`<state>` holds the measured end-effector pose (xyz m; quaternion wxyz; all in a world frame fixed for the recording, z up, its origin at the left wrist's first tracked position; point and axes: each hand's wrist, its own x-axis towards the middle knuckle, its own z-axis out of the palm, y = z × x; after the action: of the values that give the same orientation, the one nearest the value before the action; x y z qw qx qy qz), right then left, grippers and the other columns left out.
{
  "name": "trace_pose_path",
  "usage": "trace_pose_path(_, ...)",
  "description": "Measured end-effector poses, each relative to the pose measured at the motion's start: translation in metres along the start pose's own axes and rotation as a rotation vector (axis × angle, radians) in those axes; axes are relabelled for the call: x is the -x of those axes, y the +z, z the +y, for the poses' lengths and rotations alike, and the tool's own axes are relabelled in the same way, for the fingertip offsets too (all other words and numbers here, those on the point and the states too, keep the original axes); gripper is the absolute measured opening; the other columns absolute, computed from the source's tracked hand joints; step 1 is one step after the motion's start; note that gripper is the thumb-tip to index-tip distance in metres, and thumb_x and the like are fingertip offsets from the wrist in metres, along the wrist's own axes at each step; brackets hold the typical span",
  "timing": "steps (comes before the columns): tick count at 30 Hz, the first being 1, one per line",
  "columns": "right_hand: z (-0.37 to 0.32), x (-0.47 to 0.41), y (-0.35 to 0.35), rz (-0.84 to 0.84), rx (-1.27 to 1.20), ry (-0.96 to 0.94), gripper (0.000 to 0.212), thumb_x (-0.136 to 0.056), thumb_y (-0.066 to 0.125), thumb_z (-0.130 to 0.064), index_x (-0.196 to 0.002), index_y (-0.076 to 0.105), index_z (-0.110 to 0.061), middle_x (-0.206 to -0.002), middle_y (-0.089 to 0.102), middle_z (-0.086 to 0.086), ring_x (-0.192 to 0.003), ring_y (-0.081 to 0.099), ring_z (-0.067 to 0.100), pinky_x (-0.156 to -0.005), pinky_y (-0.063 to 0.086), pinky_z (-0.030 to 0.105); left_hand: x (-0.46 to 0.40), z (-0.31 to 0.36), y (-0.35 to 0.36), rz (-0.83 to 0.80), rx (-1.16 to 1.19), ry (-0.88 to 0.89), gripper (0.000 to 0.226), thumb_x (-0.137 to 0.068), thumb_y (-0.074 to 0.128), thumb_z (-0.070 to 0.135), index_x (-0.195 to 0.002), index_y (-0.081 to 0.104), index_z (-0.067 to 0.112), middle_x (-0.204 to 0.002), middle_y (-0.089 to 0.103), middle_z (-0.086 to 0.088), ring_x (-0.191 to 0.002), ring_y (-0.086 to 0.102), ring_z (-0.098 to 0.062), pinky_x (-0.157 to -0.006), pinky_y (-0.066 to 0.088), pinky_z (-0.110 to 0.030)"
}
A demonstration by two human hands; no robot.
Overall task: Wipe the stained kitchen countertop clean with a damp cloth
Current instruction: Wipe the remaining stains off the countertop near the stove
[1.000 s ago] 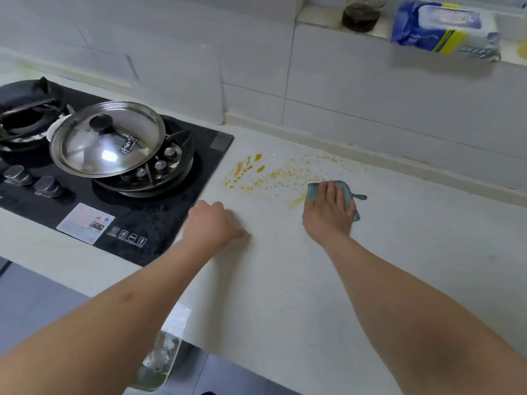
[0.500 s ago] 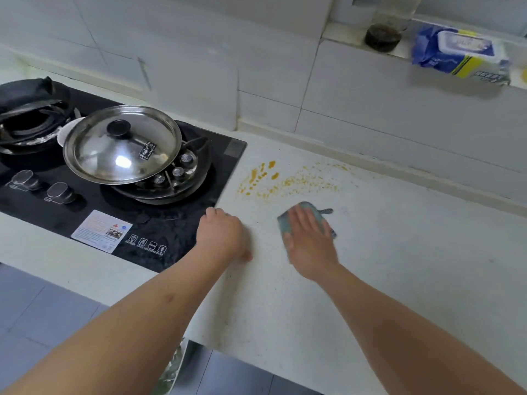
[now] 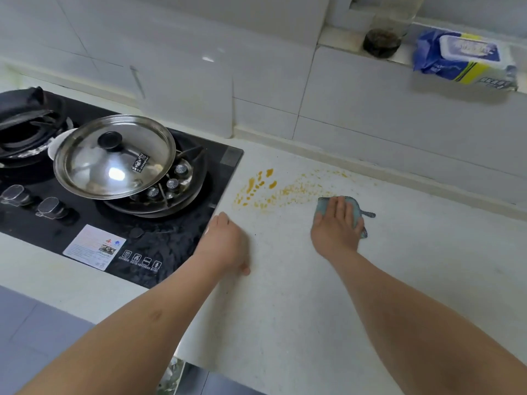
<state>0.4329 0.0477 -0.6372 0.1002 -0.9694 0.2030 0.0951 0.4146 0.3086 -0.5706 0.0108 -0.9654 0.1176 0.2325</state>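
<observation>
A: Two bare hands are resting on the pale speckled stone bench (image 3: 285, 309). Where is the cloth lying?

B: The small teal damp cloth (image 3: 322, 208) is lying flat under the right hand (image 3: 336, 226), whose fingers (image 3: 340, 206) are pressing together on top of it, palm down. Its far edge is touching the right end of the scattered orange-yellow stain (image 3: 273, 188).

A: And the left hand (image 3: 226, 242)?

B: It is sitting loosely curled, fingers tucked under, just beside the right edge of the black glass gas hob (image 3: 142, 243), holding nothing. The stain is lying beyond it, between the hob's edge and the cloth.

A: Any room to move?

B: The bench is lying bare to the right of the cloth and toward the front edge. A domed steel pan lid (image 3: 114, 158) is tilting on the hob's burner, well apart from the stain. The white tiled wall (image 3: 370, 109) is bounding the back.
</observation>
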Motion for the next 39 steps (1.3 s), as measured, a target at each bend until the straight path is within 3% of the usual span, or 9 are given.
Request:
trace_pose_path(9,-0.091,0.062,0.037,0.019,0.050,-0.559,0.067,-0.102,0.020,-0.045,-0.163,0.015,-0.018,-0.171,0.012,-0.001,-0.158,0.004,0.020,-0.125,0.004,0.053,0.008,-0.009,0.011,0.040,0.260,-0.075,0.097,-0.056,0.096,0.053,-0.123,0.051,0.001,-0.134,0.038,-0.009,-0.129,0.038,-0.027,-0.103,0.042,-0.031)
trace_pose_path(12,-0.072,0.054,0.032,-0.004,0.068,-0.651,0.064,-0.104,0.022,-0.045,-0.163,0.016,-0.019,-0.171,0.013,-0.004,-0.157,0.005,0.017,-0.126,0.005,0.049,0.007,-0.004,0.006,-0.005,0.201,-0.103,0.090,-0.057,0.093,0.058,-0.121,0.056,0.005,-0.126,0.039,-0.005,-0.124,0.037,-0.024,-0.096,0.045,-0.031)
trace_pose_path(19,0.033,-0.012,-0.005,0.021,0.040,-0.179,0.067,-0.103,0.013,-0.048,-0.163,0.006,-0.018,-0.172,0.003,-0.002,-0.157,-0.002,0.015,-0.125,0.002,0.049,-0.039,0.017,-0.037,-0.108,0.494,-0.313,0.064,-0.061,0.091,0.062,-0.089,0.060,0.013,-0.102,0.066,-0.008,-0.093,0.062,-0.024,-0.072,0.053,-0.033)
trace_pose_path(21,0.062,-0.035,-0.018,0.010,0.022,-0.053,0.066,-0.104,0.014,-0.047,-0.163,0.004,-0.018,-0.172,-0.002,-0.003,-0.157,-0.005,0.017,-0.125,0.001,0.050,-0.046,0.024,-0.033,-0.143,0.429,-0.340,0.069,-0.063,0.088,0.065,-0.097,0.061,0.012,-0.109,0.068,-0.013,-0.117,0.058,-0.030,-0.083,0.054,-0.037)
trace_pose_path(23,0.086,-0.055,-0.031,0.011,-0.008,0.058,0.066,-0.105,0.015,-0.046,-0.163,0.004,-0.016,-0.172,-0.002,-0.002,-0.157,-0.003,0.018,-0.125,0.003,0.053,-0.044,0.035,-0.024,-0.183,0.334,-0.381,0.079,-0.066,0.084,0.065,-0.116,0.058,0.009,-0.143,0.049,-0.027,-0.144,0.035,-0.040,-0.103,0.049,-0.043)
trace_pose_path(26,0.104,-0.085,-0.045,-0.008,-0.052,0.214,0.066,-0.105,0.017,-0.043,-0.163,0.000,-0.015,-0.171,-0.004,-0.002,-0.157,-0.004,0.019,-0.124,0.003,0.054,-0.051,0.048,-0.018,-0.172,0.301,-0.454,0.089,-0.068,0.080,0.050,-0.138,0.046,0.005,-0.158,0.014,-0.038,-0.150,0.020,-0.049,-0.114,0.041,-0.051)
trace_pose_path(30,0.077,-0.109,-0.046,-0.021,-0.107,0.398,0.069,-0.102,0.018,-0.040,-0.162,-0.005,-0.013,-0.171,-0.008,0.001,-0.157,-0.009,0.022,-0.120,0.002,0.058,-0.063,0.051,-0.017,-0.195,0.254,-0.465,0.092,-0.068,0.080,0.050,-0.137,0.047,-0.001,-0.150,0.034,-0.043,-0.144,0.030,-0.058,-0.114,0.040,-0.056)
trace_pose_path(35,0.026,-0.121,-0.036,-0.022,-0.144,0.404,0.071,-0.101,0.017,-0.039,-0.162,-0.005,-0.011,-0.171,-0.009,0.004,-0.157,-0.011,0.023,-0.120,0.001,0.060,-0.062,0.046,-0.009,-0.134,0.259,-0.439,0.081,-0.064,0.080,0.048,-0.125,0.059,-0.001,-0.145,0.039,-0.045,-0.138,0.041,-0.054,-0.103,0.053,-0.049)
trace_pose_path(39,-0.019,-0.113,-0.024,-0.004,-0.129,0.280,0.069,-0.100,0.017,-0.041,-0.162,0.000,-0.014,-0.171,-0.004,0.003,-0.157,-0.008,0.022,-0.121,-0.001,0.057,-0.061,0.046,-0.011,-0.134,0.290,-0.430,0.086,-0.063,0.085,0.043,-0.131,0.056,-0.001,-0.155,0.017,-0.048,-0.147,0.027,-0.056,-0.108,0.050,-0.049)
